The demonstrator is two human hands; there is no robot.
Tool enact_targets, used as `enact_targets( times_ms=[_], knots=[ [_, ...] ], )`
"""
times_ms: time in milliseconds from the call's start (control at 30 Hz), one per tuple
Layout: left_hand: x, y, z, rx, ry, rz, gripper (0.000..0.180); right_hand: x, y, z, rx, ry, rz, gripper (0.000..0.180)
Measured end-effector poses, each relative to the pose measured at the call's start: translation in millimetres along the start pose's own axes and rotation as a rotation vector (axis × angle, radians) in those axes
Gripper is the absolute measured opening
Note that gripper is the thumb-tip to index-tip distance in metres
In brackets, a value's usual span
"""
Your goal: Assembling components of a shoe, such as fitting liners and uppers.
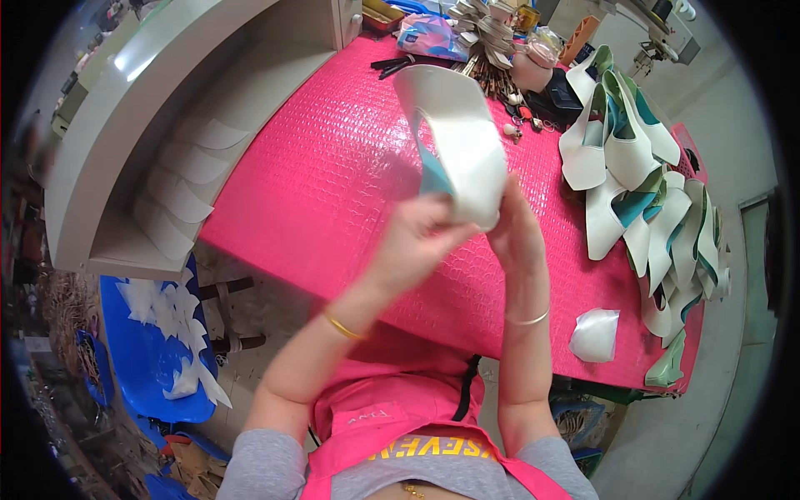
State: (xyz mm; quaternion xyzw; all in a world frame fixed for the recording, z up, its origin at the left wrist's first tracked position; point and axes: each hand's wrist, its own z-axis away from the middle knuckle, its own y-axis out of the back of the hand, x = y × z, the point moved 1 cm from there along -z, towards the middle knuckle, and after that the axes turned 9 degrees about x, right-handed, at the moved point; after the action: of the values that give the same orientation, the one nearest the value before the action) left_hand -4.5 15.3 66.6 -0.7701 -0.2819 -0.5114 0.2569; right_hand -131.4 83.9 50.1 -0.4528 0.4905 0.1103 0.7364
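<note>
Over the pink table [312, 192] I hold up a white shoe upper [471, 158] with a teal lining [433, 177] showing along its opening. My left hand [417, 237], a yellow bangle on its wrist, is slightly blurred and pinches the upper's lower edge. At the lower right edge my right hand [518, 229] is closed on the same upper; its fingertips are partly hidden behind it. Several more white uppers with green and teal linings [629, 158] lie in an overlapping row along the table's right side.
Left of the table, a grey shelf unit [71, 196] holds white cut pieces [179, 196]. A blue chair [146, 367] bears white scraps. Tools and packets, including a tissue pack [432, 37], crowd the far edge. A small stack of white pieces [595, 336] lies near right.
</note>
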Motion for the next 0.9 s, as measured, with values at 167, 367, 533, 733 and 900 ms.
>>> enact_targets(
  times_ms=[167,367,533,733,900],
  knots=[
    [5.6,53.0,-35.1,-0.057,0.195,-0.269,0.022,7.4,-30.8,-21.6,-0.256,0.203,0.529,0.033],
    [-37.0,56.8,-32.8,0.432,0.114,-0.369,0.055,41.7,-51.0,-65.8,0.042,0.838,0.934,0.025],
    [-42.3,80.1,-49.4,0.488,0.213,-0.693,0.070,21.0,-65.4,-20.1,-0.196,0.883,1.032,0.040],
    [-40.7,74.0,-67.0,0.536,0.094,-0.855,0.048,4.4,-25.3,-75.9,0.345,1.126,1.271,0.024],
    [-23.1,73.1,-35.3,0.137,0.630,-0.589,0.056,-7.1,-66.1,-71.6,0.134,0.249,0.913,0.042]
  ],
)
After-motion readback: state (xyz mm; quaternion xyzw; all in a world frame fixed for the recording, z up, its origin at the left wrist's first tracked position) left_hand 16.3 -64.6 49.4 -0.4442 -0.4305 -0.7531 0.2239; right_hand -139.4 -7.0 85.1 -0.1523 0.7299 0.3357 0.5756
